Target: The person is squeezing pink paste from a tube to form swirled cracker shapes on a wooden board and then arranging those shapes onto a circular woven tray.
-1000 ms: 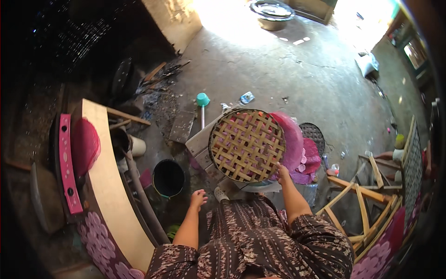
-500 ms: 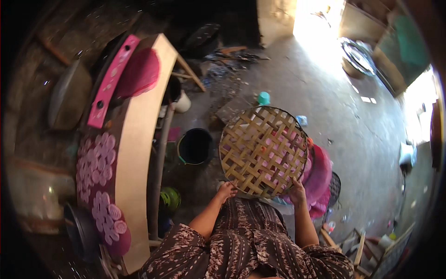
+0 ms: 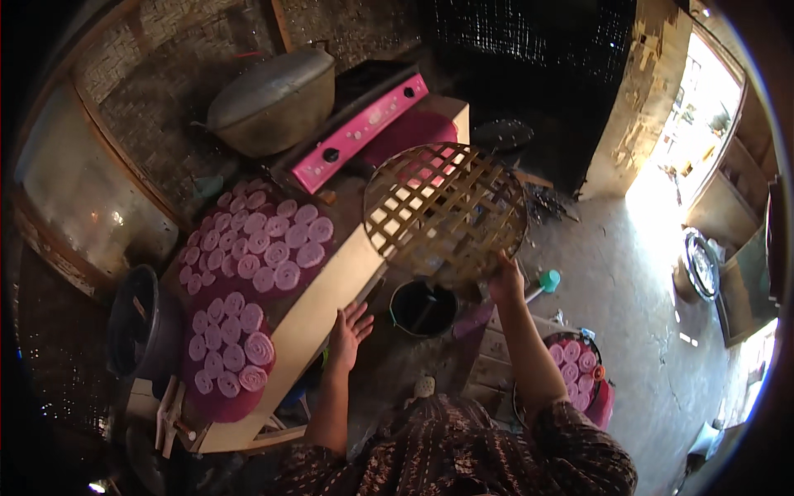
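My right hand (image 3: pixel 506 279) grips the near rim of a round woven bamboo tray (image 3: pixel 463 231), held up ahead of me. Light shows through its open weave, and nothing lies on it. My left hand (image 3: pixel 348 332) is off the tray, with fingers spread and empty beside the table's pale front edge (image 3: pixel 322 291). Several pink spiral rounds (image 3: pixel 285 240) sit on dark pink round mats at the left of the table. A smaller group of the same rounds (image 3: pixel 234 351) lies nearer to me.
A pink two-knob stove (image 3: pixel 360 132) and a large lidded metal pot (image 3: pixel 273 99) stand beyond the rounds. A dark basin (image 3: pixel 136 331) is at far left. On the floor are a black bucket (image 3: pixel 423 310), a green dipper (image 3: pixel 548 281) and a tray of pink rounds (image 3: pixel 576 364).
My view has turned left toward the table. My left hand has let go of the bamboo tray; the right one still holds it, now raised near the stove.
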A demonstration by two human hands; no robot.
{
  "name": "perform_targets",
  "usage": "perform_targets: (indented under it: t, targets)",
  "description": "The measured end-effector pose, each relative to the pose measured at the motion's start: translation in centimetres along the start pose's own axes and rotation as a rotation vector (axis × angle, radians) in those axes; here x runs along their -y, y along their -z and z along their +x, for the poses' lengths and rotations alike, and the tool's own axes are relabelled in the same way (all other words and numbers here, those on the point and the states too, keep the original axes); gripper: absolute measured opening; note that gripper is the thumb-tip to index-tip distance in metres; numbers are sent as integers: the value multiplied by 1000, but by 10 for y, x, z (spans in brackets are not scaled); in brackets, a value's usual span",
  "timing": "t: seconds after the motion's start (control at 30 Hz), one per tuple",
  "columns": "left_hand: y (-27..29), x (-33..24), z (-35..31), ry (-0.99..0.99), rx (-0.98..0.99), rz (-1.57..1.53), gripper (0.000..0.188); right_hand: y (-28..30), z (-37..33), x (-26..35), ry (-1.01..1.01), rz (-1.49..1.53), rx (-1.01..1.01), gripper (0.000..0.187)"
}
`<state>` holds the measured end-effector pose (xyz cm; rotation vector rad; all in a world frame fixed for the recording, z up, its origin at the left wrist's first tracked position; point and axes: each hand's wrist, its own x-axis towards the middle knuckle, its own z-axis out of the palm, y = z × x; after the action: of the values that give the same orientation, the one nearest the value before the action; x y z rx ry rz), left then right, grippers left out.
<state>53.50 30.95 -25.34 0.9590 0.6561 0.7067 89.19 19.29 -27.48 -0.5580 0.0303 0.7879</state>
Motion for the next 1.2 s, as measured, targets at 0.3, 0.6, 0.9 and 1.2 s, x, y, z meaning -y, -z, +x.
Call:
perform_targets:
  t: [0.3, 0.6, 0.9, 1.2]
  targets:
    - [87, 35, -38, 204, -268, -38, 57, -147, 193, -59, 220, -34, -262, 26]
    - [103, 46, -24, 296, -243, 23, 51, -114, 297, -84, 124, -116, -8, 29]
    - [72, 58, 8, 373, -201, 158, 43, -92, 276, -59, -178, -470, -115, 77]
    - [-24, 155, 64, 578, 81, 389, 46, 101, 42, -67, -218, -537, -182, 51]
